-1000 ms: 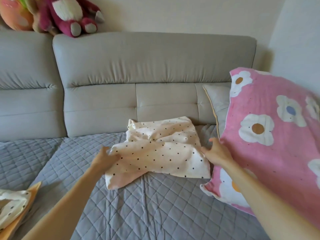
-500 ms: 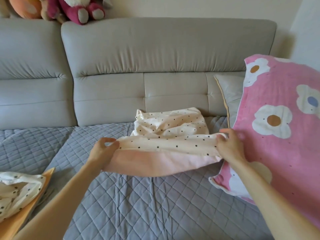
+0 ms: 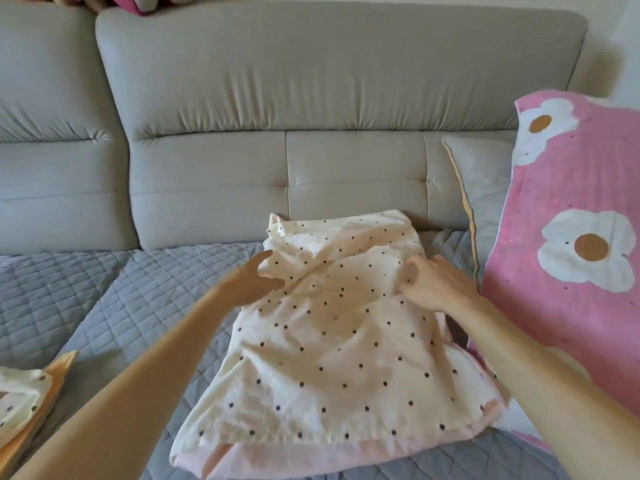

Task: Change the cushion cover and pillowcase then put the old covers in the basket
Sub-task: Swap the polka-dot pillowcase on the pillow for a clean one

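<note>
On the sofa [image 3: 138, 289], left hand [image 3: 252, 282] and right hand [image 3: 436, 287] pinch the cover [image 3: 339, 358] between them.

No readable text, labels, brands or numbers anywhere in view.

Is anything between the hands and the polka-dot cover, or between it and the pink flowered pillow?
Nothing visible. The left hand and right hand grip the polka-dot cover at its sides, and the pink flowered pillow leans right beside its right edge.
</note>
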Demonstrator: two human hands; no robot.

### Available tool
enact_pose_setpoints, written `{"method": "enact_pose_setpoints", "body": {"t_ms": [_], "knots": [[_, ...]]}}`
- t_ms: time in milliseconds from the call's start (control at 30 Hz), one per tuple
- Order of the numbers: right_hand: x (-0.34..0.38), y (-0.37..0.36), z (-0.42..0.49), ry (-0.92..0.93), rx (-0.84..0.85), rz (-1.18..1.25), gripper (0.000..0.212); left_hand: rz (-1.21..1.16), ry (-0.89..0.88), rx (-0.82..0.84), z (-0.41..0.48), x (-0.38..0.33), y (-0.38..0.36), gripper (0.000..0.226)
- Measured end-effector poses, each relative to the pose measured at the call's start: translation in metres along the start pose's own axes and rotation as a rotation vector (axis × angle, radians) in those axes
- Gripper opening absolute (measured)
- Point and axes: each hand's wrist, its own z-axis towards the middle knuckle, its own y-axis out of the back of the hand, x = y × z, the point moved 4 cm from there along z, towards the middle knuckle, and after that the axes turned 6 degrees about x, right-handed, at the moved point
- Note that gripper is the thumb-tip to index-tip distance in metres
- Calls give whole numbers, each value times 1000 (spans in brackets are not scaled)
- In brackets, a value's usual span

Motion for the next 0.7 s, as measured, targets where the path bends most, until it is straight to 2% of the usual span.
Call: {"method": "enact_pose_setpoints", "body": {"t_ms": [67, 100, 167, 200, 233, 267, 300, 333, 433, 533, 633, 667, 700], "knots": [[0, 2, 34, 1, 42, 136, 67, 195, -28, 25, 31, -6, -1, 90], [1, 1, 48, 1, 116, 212, 76, 323, -12, 51, 45, -6, -3, 93], [0, -8, 72, -26, 303, 262, 89, 485, 24, 92, 68, -2, -9, 84], [-1, -14, 82, -40, 369, 221, 85, 524, 23, 78, 78, 0, -11, 72], [-2, -16, 93, -35, 380, 156, 68, 550, 10, 30, 85, -1, -10, 60], [-2, -15, 105, -13, 328, 88, 39, 554, -22, -49, 91, -4, -6, 48], [0, -10, 117, 7, 231, 43, 20, 541, -54, -144, 96, -8, 1, 38], [1, -1, 131, 21, 110, 24, 14, 511, -88, -235, 101, -14, 10, 32], [7, 35, 167, 39, -305, 140, 21, 377, -187, -486, 117, -40, 46, 28], [20, 62, 190, 64, -591, 421, 20, 271, -268, -742, 136, -69, 76, 29], [31, 81, 208, 107, -735, 629, 22, 245, -296, -911, 157, -87, 98, 31], [34, 84, 216, 129, -718, 632, 28, 281, -271, -877, 168, -88, 102, 35], [36, 83, 225, 155, -635, 591, 39, 322, -227, -772, 184, -84, 103, 44]]}}
